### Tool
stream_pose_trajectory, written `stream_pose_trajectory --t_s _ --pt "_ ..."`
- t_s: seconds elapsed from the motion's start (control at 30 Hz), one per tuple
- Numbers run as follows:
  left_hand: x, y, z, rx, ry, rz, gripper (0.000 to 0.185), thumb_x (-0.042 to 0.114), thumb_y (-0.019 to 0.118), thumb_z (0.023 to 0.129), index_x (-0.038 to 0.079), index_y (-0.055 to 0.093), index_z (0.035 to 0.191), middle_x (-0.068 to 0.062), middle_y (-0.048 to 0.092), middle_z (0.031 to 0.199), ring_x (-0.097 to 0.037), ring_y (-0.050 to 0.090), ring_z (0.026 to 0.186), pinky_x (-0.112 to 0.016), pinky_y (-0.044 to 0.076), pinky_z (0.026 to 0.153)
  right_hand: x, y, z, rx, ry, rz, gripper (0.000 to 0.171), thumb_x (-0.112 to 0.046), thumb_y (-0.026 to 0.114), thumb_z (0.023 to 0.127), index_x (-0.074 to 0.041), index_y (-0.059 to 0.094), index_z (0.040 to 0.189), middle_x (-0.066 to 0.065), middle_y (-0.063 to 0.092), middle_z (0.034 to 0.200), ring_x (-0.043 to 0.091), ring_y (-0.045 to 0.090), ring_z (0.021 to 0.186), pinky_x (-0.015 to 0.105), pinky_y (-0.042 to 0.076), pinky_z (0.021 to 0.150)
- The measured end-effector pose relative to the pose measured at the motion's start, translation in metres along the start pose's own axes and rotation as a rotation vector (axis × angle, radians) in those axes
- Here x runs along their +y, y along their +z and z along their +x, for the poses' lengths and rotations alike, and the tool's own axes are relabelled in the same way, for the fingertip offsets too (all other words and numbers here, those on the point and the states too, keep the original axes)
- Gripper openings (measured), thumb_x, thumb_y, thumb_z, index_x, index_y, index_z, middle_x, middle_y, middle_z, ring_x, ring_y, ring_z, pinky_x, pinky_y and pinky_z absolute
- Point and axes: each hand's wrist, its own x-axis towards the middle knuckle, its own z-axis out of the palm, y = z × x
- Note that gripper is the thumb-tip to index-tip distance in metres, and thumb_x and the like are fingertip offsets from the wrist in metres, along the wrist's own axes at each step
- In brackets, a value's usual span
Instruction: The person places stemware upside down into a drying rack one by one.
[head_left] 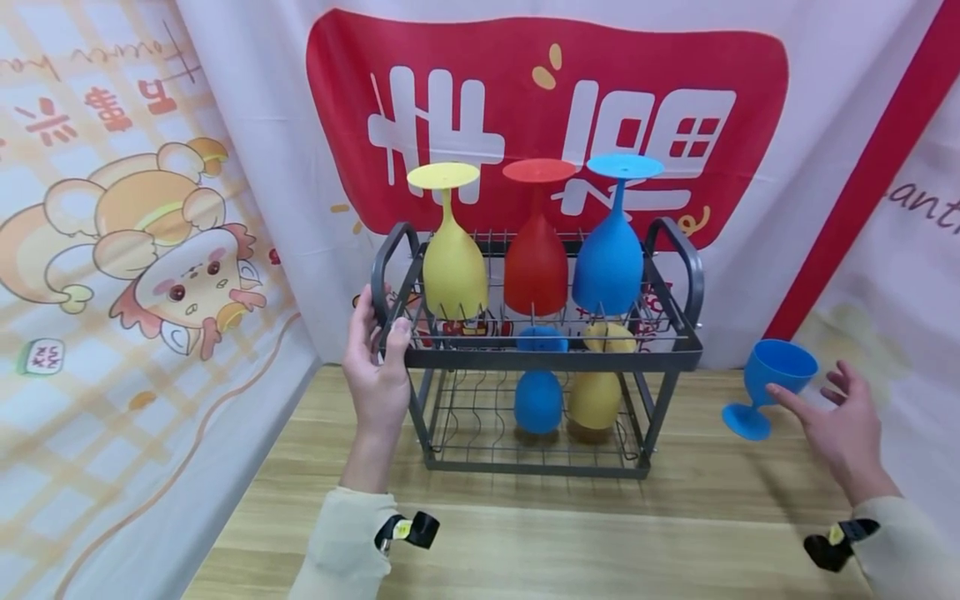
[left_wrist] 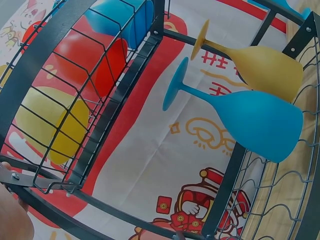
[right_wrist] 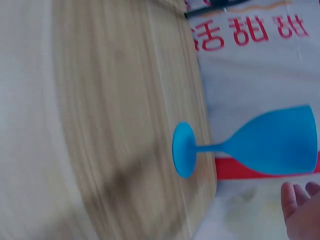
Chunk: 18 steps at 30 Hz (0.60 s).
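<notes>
A black two-tier wire rack (head_left: 555, 360) stands on the table, and my left hand (head_left: 381, 371) grips the left end of its upper tier, thumb at the front corner. Upside down on the top tier are a yellow goblet (head_left: 455, 271), a red goblet (head_left: 536, 267) and a blue goblet (head_left: 609, 262). The lower tier holds another upturned blue goblet (left_wrist: 260, 125) and yellow goblet (left_wrist: 272, 70). To the right of the rack, a blue goblet (right_wrist: 275, 142) stands upright on its foot. Beside its bowl is my right hand (head_left: 843, 429), fingers loosely spread; the thumb overlaps the bowl in the head view.
The wooden table (head_left: 480, 542) ends at a printed white cloth with a red panel (head_left: 547, 108) behind the rack. A second patterned cloth (head_left: 135, 333) hangs along the left side. Bare wood shows in front of the rack.
</notes>
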Motion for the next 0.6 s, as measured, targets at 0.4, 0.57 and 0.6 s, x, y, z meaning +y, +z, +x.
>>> stream_pose_trajectory --t_s 0.4,0.57,0.6 --pt "0.001 0.001 -0.001 0.0 0.004 0.001 0.061 0.017 0.065 0.103 0.024 0.046 0.161 0.004 0.062 0.152 -0.027 0.062 0.135 -0.03 0.052 0.108 0.003 0.003 0.023 -0.144 -0.036 0.01 0.118 -0.057 0.065 0.1 -0.005 -0.016 0.167 0.035 -0.004 0.173 0.066 0.009 0.155 0.083 0.031 0.113" --pt "0.002 0.001 -0.001 0.003 0.001 0.002 0.062 0.017 0.065 0.103 0.024 0.046 0.161 0.003 0.062 0.151 -0.022 0.063 0.13 -0.028 0.054 0.105 -0.004 0.012 0.026 -0.138 -0.047 0.009 0.115 -0.057 0.065 0.099 -0.004 -0.009 0.169 0.037 0.002 0.173 0.066 0.014 0.153 0.083 0.031 0.114" --pt "0.002 0.0 -0.002 0.004 0.0 0.005 0.062 0.018 0.065 0.103 0.024 0.045 0.161 0.003 0.062 0.15 -0.019 0.063 0.129 -0.029 0.054 0.105 -0.005 0.014 0.026 -0.138 -0.05 0.004 0.114 -0.058 0.065 0.099 -0.005 -0.008 0.169 0.038 0.003 0.172 0.066 0.015 0.153 0.083 0.031 0.114"
